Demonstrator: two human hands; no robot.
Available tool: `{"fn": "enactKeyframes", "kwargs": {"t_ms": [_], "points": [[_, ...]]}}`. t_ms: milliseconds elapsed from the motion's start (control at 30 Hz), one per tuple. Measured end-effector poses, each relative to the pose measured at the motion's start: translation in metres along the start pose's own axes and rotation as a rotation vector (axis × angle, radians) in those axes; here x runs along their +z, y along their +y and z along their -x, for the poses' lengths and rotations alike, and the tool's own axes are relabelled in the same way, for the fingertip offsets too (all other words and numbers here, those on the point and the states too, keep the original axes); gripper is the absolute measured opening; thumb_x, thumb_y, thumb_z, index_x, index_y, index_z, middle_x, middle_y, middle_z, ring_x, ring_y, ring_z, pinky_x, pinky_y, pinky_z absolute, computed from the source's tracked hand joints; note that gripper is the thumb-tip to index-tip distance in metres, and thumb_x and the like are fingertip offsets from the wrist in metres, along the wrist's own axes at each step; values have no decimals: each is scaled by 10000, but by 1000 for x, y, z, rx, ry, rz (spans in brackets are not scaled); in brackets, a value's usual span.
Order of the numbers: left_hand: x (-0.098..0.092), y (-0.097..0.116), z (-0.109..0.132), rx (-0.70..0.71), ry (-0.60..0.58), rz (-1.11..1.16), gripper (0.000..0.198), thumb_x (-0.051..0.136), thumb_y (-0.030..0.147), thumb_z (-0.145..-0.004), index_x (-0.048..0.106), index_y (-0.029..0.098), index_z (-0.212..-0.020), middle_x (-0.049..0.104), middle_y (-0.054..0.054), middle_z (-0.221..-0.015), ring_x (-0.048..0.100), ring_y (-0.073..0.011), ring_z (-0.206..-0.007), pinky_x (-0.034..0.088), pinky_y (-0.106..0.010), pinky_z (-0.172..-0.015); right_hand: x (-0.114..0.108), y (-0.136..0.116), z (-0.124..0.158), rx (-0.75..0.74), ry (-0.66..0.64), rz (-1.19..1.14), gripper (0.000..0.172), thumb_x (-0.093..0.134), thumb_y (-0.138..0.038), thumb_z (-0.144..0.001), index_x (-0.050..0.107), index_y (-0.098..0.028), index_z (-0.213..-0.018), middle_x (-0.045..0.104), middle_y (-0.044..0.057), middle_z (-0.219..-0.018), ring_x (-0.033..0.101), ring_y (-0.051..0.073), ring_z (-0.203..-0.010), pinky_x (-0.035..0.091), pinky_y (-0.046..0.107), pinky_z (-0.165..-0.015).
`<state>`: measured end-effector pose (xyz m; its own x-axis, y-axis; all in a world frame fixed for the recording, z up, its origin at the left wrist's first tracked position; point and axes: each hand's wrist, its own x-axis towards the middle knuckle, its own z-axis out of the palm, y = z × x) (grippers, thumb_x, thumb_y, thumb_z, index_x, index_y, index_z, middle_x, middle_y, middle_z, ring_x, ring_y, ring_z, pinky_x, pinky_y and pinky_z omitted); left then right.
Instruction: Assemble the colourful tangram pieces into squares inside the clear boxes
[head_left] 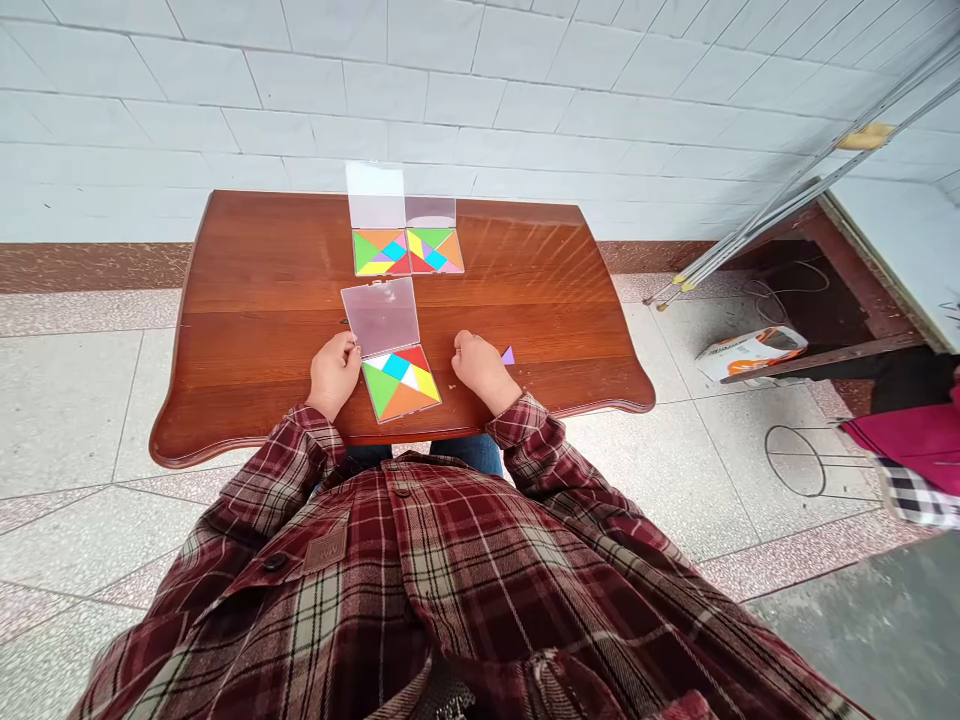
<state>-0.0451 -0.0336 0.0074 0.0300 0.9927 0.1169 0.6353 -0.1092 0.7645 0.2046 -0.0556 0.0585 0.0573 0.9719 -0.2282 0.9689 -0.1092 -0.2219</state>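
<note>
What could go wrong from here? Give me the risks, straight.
The open tangram case at the left hand sits close to the wooden table's edge, so a tilt might spill its coloured pieces. The loose purple piece beside the right hand could get brushed away.

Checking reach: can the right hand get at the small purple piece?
Likely yes. The right hand rests on the wooden table just beside the small purple tangram piece, and nothing appears to stand between them.
</note>
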Motion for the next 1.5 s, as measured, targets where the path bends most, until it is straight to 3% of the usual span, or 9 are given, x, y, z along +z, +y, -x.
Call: {"fn": "enactKeyframes", "kwargs": {"t_ms": [300, 467, 633, 800, 933, 1100, 1267, 1500], "points": [[-2, 4, 0, -6, -5, -7, 191, 454, 294, -821, 585, 199, -923, 649, -14, -781, 584, -149, -705, 426, -278, -699, -7, 11, 1, -3, -22, -103, 197, 447, -123, -864, 595, -179, -980, 700, 76, -917, 625, 205, -831, 413, 290, -735], [-1, 3, 0, -12, 10, -37, 190, 469, 284, -817, 588, 194, -935, 654, -14, -799, 567, -144, -685, 412, -281, -696, -2, 22, -3, -42, -13, -247, 161, 467, -79, -806, 565, -202, -837, 662, 7, -753, 577, 156, -715, 390, 262, -715], [1, 3, -1, -4, 12, -46, 195, 475, 279, -825, 596, 199, -955, 660, -10, -814, 565, -140, -695, 411, -282, -715, 4, 31, -8, -71, 19, -444, 187, 462, -52, -741, 526, -208, -823, 611, -32, -702, 539, 128, -662, 388, 246, -683], [1, 6, 0, -2, 13, -25, 186, 473, 266, -828, 588, 197, -956, 658, -10, -815, 563, -139, -701, 414, -280, -715, 2, 7, -1, -207, -62, -745, 196, 443, -108, -730, 511, -212, -881, 568, -68, -652, 473, 102, -577, 386, 228, -618], [1, 8, 1, -2, 6, -16, 190, 469, 260, -833, 594, 200, -963, 656, -6, -810, 562, -138, -706, 411, -276, -714, 11, -24, 1, -319, -181, -843, 178, 439, -166, -746, 531, -206, -894, 576, -62, -682, 422, 89, -549, 365, 212, -566], [3, 8, 0, -4, 12, -36, 190, 477, 250, -827, 596, 198, -966, 649, -5, -809, 554, -138, -708, 413, -275, -730, 33, -43, -6, -357, -167, -826, 151, 433, -151, -746, 547, -196, -832, 613, -49, -713, 450, 86, -563, 386, 214, -594], [4, 9, 0, -1, 3, -22, 184, 473, 243, -825, 593, 198, -958, 653, -13, -835, 556, -141, -720, 414, -278, -736, 36, -53, -6, -353, -145, -755, 106, 469, -165, -799, 558, -194, -850, 678, -26, -817, 520, 94, -641, 423, 230, -687], [7, 6, 1, 29, -7, -15, 190, 473, 254, -826, 601, 199, -955, 647, -17, -820, 558, -149, -727, 408, -281, -717, 31, -68, -2, -343, -16, -391, 177, 461, -166, -875, 600, -195, -982, 665, -12, -855, 552, 124, -725, 387, 232, -728]]}}
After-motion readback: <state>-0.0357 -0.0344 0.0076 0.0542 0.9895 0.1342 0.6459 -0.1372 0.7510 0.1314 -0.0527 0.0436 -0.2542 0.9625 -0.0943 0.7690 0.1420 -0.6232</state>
